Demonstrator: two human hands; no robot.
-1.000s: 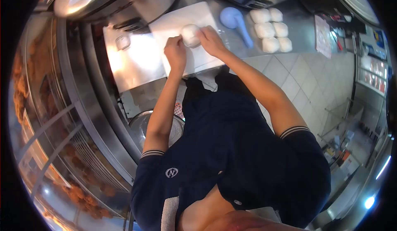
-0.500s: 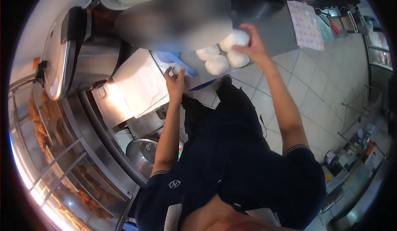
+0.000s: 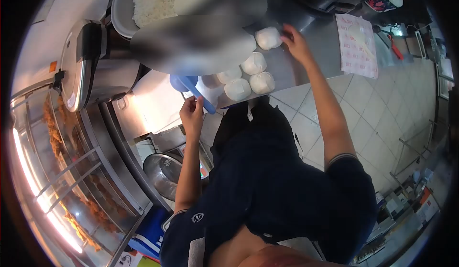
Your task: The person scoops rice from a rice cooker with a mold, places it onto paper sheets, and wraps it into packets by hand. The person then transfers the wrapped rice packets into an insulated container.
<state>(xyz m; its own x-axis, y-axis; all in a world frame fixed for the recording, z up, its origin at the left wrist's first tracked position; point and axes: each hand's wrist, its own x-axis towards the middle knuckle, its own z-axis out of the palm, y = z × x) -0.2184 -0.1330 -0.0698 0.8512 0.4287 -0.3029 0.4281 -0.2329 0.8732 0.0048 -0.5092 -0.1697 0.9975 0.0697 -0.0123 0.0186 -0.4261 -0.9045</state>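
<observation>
My left hand [image 3: 191,116] is at a blue handled utensil [image 3: 204,103], fingertips and thumb pinched together against its handle; the utensil's far end is partly hidden by a blur. My right hand [image 3: 297,45] is at the steel counter [image 3: 299,71], fingers apart, just right of a white round packet [image 3: 268,38] that sits away from the others. Nearer the counter's front edge, several similar packets lie close together, among them one front packet [image 3: 237,89] and another packet [image 3: 262,82]. They look wrapped in thin white paper or film.
A tub of white rice [image 3: 155,6] stands at the back left, beside a large lidded steel cooker [image 3: 91,69]. A printed paper sheet [image 3: 357,45] lies on the counter at right, near red-handled tongs or a tool [image 3: 397,49]. A steel bowl [image 3: 163,174] is low at left.
My right hand has shifted a white packet back from the group and loosened its fingers from it. My left fingers have closed in at the blue handle, which has turned slightly. The view has shifted.
</observation>
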